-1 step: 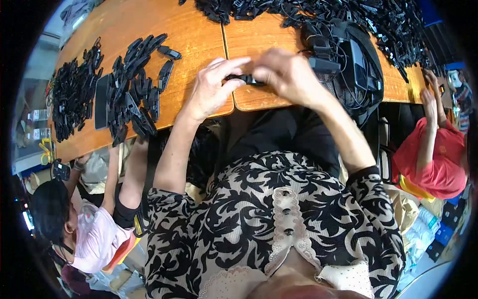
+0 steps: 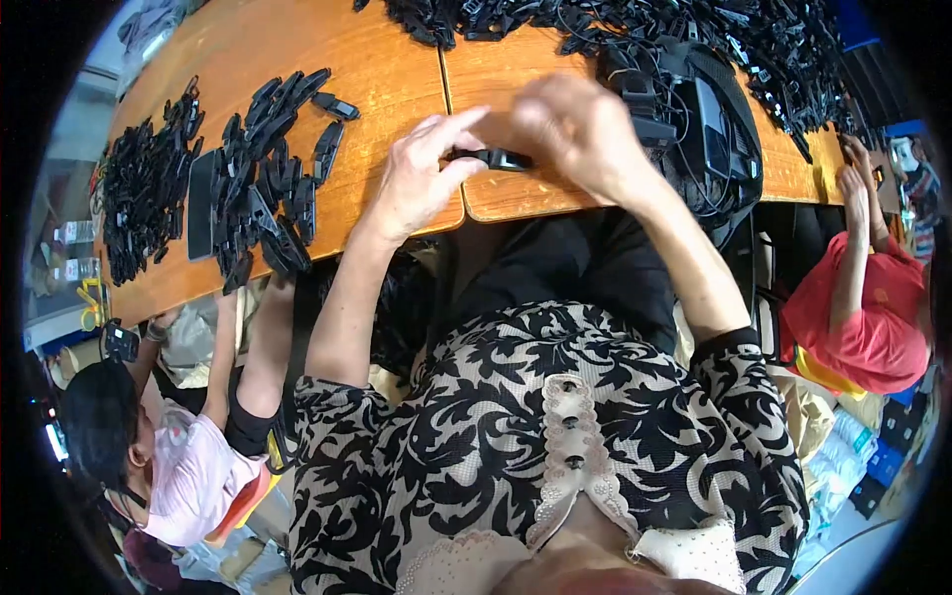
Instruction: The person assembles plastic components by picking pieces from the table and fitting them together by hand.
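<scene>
Close to the table's near edge, my left hand (image 2: 421,178) pinches one end of a small, dark, elongated plastic piece (image 2: 509,160) between thumb and fingers. The piece's other end points right, with a shiny patch on it. My right hand (image 2: 585,144) hovers just above and to the right of that end, apart from it. Motion smears its fingers, so I cannot make out whether they hold anything. Left of my hands lies a loose heap of similar black plastic pieces (image 2: 283,174), some of them lying singly at its right side.
A black phone-like slab (image 2: 204,203) lies between that heap and another black pile (image 2: 144,193). Right of my hands sits a black bag (image 2: 729,139) with cables and devices. More black parts (image 2: 783,69) cover the far right. People sit at left (image 2: 188,466) and right (image 2: 858,317).
My right hand has lifted up and away from the plastic piece, uncovering its right end. My left hand keeps its pinch in the same place.
</scene>
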Demonstrator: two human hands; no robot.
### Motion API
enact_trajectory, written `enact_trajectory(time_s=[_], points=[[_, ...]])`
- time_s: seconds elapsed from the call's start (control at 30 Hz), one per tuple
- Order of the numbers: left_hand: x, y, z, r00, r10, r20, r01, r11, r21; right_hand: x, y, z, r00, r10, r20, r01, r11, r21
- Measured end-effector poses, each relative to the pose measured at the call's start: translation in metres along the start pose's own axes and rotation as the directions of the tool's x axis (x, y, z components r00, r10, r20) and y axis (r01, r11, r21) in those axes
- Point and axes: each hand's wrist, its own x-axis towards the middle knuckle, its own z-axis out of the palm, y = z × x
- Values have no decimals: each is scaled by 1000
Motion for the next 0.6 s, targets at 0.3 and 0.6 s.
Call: enact_trajectory(time_s=[0.3, 0.6], points=[[-3, -3, 10, 988, -128, -81, 131, 991, 35, 48, 2, 93, 987, 38, -158, -97, 918, -385], [-6, 7, 9, 993, -69, -98, 74, 996, 46, 19, 50, 36, 817, 558, -146, -452, 777, 438]])
